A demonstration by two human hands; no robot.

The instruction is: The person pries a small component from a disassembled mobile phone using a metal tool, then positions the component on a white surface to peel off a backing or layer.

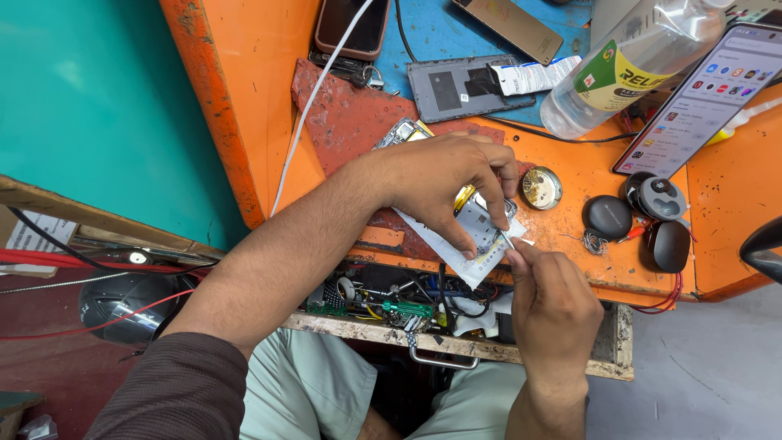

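**Asha:** At the front edge of the orange worktop (570,236), where does the job stand?

**Ben:** The opened phone (456,213) lies with its back off and its inner parts bare, on a dark red mat (342,114). A grey back cover (463,86) lies apart, further up on the blue mat (440,33). So I judge the opening-up done, and the work inside under way.

**Asha:** And the hands?

**Ben:** The left hand (444,175) presses down on the phone's body, fingers spread over it, steadying it. The right hand (550,297) has its grip pinched together on a thin tool (507,239), whose tip meets the phone's lower end, just beside the left forefinger.

**Asha:** What kind of tool?

**Ben:** Too small to tell; a fine driver or a pick, perhaps.

**Asha:** What is left?

**Ben:** By my reckoning, most of it. The phone is not closed, and its cover is well apart from it.

**Asha:** Anything else about?

**Ben:** A plastic bottle (627,65) on its side, a lit phone (709,94) leaning at the right, dark round earbud cases (607,216) near a small open tin (541,187), and an open drawer (391,314) of parts below the worktop's edge.
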